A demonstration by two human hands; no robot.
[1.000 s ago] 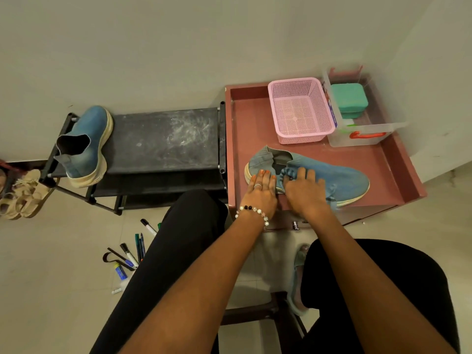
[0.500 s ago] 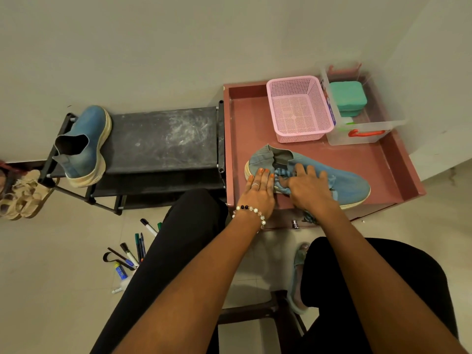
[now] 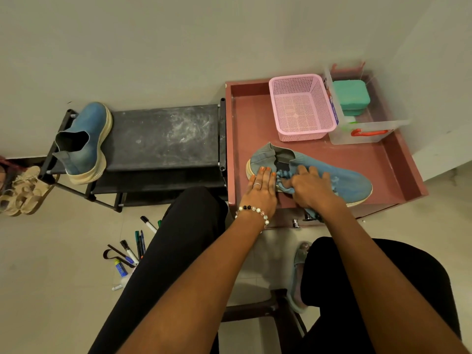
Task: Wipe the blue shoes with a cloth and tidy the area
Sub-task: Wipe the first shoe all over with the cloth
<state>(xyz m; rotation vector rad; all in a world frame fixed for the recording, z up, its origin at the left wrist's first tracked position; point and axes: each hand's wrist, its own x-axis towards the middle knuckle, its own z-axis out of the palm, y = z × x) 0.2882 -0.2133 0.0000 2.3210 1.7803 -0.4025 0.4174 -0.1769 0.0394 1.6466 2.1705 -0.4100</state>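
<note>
One blue shoe (image 3: 350, 181) lies on its side on the reddish-brown table (image 3: 252, 123), toe pointing right. My left hand (image 3: 261, 189) presses flat on its heel end, fingers straight. My right hand (image 3: 310, 187) grips a bunched blue cloth (image 3: 282, 178) against the shoe's middle; a cloth end hangs over the table's front edge. The second blue shoe (image 3: 85, 141) stands upright on the left end of the black shoe rack (image 3: 166, 136).
A pink mesh basket (image 3: 301, 107) and a clear box (image 3: 367, 131) with a green case sit at the table's back. Pens and markers (image 3: 130, 249) lie on the floor by my left leg. Beige sandals (image 3: 21, 191) lie left of the rack.
My right hand has slid the cloth a little to the right along the shoe. The left hand stays pressed on the heel.
</note>
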